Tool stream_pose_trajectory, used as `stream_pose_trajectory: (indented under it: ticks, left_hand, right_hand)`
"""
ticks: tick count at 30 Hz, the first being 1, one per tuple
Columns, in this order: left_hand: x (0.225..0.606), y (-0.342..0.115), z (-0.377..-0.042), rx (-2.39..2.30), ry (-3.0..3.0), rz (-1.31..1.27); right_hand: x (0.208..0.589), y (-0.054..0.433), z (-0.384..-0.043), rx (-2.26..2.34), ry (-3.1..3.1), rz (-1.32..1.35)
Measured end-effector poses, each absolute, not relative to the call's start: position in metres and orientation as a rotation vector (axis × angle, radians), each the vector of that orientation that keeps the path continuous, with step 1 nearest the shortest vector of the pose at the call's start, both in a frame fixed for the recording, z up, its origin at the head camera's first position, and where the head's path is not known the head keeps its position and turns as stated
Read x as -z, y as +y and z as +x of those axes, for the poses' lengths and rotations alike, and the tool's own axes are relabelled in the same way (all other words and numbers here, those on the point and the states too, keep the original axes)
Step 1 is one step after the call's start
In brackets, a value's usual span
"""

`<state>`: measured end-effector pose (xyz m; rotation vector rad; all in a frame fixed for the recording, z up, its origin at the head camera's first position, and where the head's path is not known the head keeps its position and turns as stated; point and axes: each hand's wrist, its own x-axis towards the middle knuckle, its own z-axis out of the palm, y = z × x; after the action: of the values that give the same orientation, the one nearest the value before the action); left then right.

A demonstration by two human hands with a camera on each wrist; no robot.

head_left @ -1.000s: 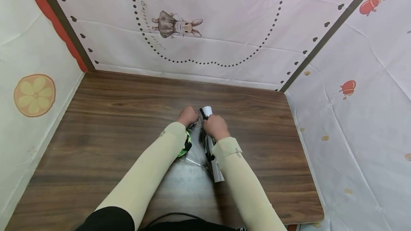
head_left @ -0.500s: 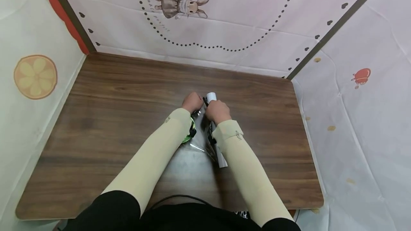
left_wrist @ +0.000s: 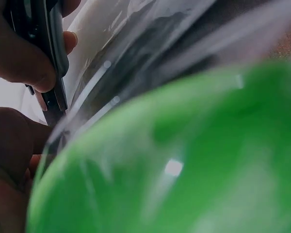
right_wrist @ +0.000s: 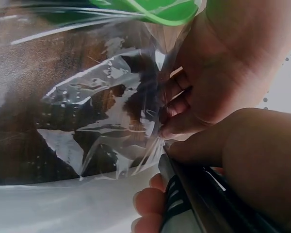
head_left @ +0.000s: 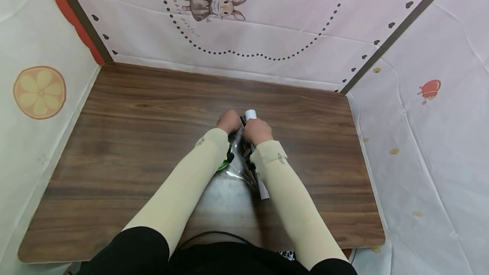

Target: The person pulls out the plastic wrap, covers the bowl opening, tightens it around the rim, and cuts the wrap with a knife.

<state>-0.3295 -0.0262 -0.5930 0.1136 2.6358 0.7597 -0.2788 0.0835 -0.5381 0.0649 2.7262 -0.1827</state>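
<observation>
Pinching left hand (head_left: pixel 229 121): clear film (right_wrist: pixel 117 104).
Curled right hand (head_left: pixel 257 131): black-and-grey tool (right_wrist: pixel 178 196).
Risk between hands: slack film could misdirect tool.

The tool (right_wrist: pixel 178 206) lies in the fingers of the right hand (head_left: pixel 258 131), a tube (head_left: pixel 250 114) jutting beyond them. Film (right_wrist: pixel 117 114) spreads from the fingers of the left hand (head_left: pixel 229 121) toward the person; the bowl-like item (right_wrist: pixel 172 12) sits behind them, near the wrist.

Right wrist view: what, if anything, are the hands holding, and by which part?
The left hand pinches clear plastic where it bunches; the right hand holds a dark tool, of unclear kind, by its body.
</observation>
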Motion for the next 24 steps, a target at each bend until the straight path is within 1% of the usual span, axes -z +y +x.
stream_pose_trajectory:
  ticks: [9,15,24]
  left_hand:
    - [0.589,-0.0258,-0.3314,-0.758,2.569,0.06]
    - [0.5864,-0.0238,-0.3278,-0.752,2.552,0.087]
    - [0.5923,-0.0229,-0.3281,-0.721,2.578,0.105]
  right_hand:
    - [0.532,0.0843,-0.276,0.176,2.696,0.03]
    - [0.5306,0.0864,-0.2723,0.176,2.669,0.017]
    - [0.5277,0.0902,-0.2705,0.178,2.628,-0.002]
